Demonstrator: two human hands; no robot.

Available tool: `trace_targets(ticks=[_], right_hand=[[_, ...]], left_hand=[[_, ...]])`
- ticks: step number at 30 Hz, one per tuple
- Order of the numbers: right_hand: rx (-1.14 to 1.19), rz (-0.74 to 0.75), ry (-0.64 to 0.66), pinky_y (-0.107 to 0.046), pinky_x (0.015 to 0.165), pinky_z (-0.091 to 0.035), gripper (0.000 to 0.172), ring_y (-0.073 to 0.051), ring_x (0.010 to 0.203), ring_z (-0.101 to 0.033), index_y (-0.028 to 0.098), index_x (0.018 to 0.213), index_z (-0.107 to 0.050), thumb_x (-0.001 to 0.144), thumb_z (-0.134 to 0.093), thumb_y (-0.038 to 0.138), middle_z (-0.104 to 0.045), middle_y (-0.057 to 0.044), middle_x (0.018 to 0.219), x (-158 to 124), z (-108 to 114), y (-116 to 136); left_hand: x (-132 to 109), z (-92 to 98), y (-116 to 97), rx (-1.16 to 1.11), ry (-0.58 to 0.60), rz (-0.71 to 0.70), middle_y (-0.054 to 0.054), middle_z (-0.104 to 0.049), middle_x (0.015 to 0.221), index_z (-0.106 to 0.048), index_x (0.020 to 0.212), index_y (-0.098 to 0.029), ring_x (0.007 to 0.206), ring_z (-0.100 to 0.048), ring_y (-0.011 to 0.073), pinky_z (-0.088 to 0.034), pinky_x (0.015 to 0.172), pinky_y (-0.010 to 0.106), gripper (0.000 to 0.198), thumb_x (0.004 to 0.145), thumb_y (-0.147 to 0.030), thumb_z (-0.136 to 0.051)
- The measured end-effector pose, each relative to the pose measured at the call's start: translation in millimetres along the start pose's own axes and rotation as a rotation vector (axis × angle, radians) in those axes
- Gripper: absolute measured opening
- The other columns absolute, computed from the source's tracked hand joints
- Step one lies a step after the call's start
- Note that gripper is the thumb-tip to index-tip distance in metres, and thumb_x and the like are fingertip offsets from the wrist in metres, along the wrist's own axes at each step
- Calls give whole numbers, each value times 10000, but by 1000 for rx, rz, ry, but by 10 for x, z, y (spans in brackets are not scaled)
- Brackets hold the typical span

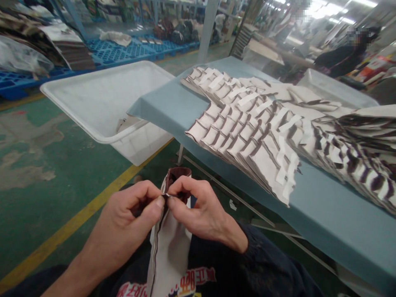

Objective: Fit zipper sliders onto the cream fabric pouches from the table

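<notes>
Both my hands pinch the seam of a long, off-white sewn piece [173, 235] with a dark brown inner face, which looks like a boot shaft turned inside out. My left hand [126, 222] grips the seam edge between thumb and forefinger. Close beside it, with fingertips almost touching, my right hand [201, 210] pinches the same seam near the top opening. The brown rim curls open above my fingers, and the lower part hangs down over my lap. Whatever small bit lies between the fingertips is mostly hidden.
A blue-grey covered table [167, 107] on my right bears overlapping rows of similar pieces [235, 128]. Left of it stands a white plastic bin [93, 99] with some material inside. Blue pallets [117, 51] lie behind. Another person [340, 57] is at the back right.
</notes>
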State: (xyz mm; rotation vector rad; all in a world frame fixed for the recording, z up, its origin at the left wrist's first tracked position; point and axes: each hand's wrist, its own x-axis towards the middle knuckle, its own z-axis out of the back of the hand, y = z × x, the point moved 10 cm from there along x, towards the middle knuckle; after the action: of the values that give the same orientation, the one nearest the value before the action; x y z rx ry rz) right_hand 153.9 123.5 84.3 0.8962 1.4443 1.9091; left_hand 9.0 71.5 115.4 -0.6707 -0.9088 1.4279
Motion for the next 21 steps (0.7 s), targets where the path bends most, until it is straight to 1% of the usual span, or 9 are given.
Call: trace_targets(ticks=[5, 8, 9, 11, 13, 14, 17, 19, 21], right_hand=[[122, -37, 50, -267, 651, -513, 183, -141, 688, -595, 259, 908, -660, 999, -812, 305, -693, 39, 800, -38, 27, -44], [185, -38, 79, -260, 626, -514, 301, -132, 663, -569, 261, 888, -643, 1014, -900, 355, -668, 45, 788, -53, 37, -37], [202, -23, 89, -256, 619, -511, 338, -127, 655, -557, 259, 888, -646, 1024, -930, 382, -661, 47, 788, -57, 34, -26], [210, 24, 98, -250, 615, -509, 382, -116, 640, -531, 254, 898, -656, 1049, -964, 423, -643, 55, 785, -64, 37, 2], [192, 74, 100, -247, 618, -517, 393, -109, 628, -507, 253, 913, -663, 1081, -961, 448, -621, 65, 774, -70, 45, 32], [177, 92, 98, -246, 619, -520, 395, -107, 623, -498, 254, 920, -665, 1096, -954, 458, -614, 69, 770, -73, 50, 45], [145, 129, 99, -235, 610, -521, 392, -103, 617, -503, 252, 926, -669, 1116, -940, 460, -625, 68, 764, -81, 58, 89], [127, 138, 105, -227, 612, -525, 383, -106, 627, -538, 249, 925, -673, 1116, -937, 450, -651, 60, 767, -88, 55, 113], [108, 143, 114, -225, 627, -537, 344, -115, 651, -586, 248, 934, -682, 1118, -917, 420, -687, 48, 783, -97, 45, 128]], left_hand=[[-62, -46, -181, 54, 0, -176, -71, -751, 599, -777, 771, -276, 453, -692, 134, -504, 482, 205, 333, 1071, -291, -632], [-83, 24, -217, 74, -52, -270, -96, -777, 664, -796, 868, -293, 495, -718, 127, -537, 520, 202, 294, 1117, -241, -648], [-88, 62, -212, 92, -80, -301, -91, -818, 739, -807, 930, -299, 563, -764, 135, -577, 571, 201, 234, 1120, -243, -682], [-87, 100, -191, 123, -91, -367, -50, -920, 996, -819, 1077, -309, 817, -890, 173, -686, 771, 217, 96, 1115, -249, -754], [-69, 46, -175, 112, 1, -434, -7, -946, 1229, -807, 1196, -317, 1085, -936, 211, -728, 987, 258, 116, 1130, -230, -769], [-56, 21, -180, 95, 49, -468, 1, -941, 1278, -797, 1235, -321, 1162, -933, 216, -726, 1049, 270, 150, 1146, -210, -748], [-6, 4, -270, 71, 138, -572, -21, -923, 1232, -764, 1246, -320, 1174, -917, 193, -717, 1089, 269, 190, 1168, -160, -696], [30, 19, -369, 75, 178, -637, -39, -912, 1158, -750, 1191, -307, 1101, -908, 175, -715, 1083, 273, 181, 1174, -144, -674], [59, 24, -448, 83, 232, -681, -52, -891, 1066, -749, 1143, -293, 997, -890, 160, -711, 1013, 263, 200, 1171, -123, -648]])
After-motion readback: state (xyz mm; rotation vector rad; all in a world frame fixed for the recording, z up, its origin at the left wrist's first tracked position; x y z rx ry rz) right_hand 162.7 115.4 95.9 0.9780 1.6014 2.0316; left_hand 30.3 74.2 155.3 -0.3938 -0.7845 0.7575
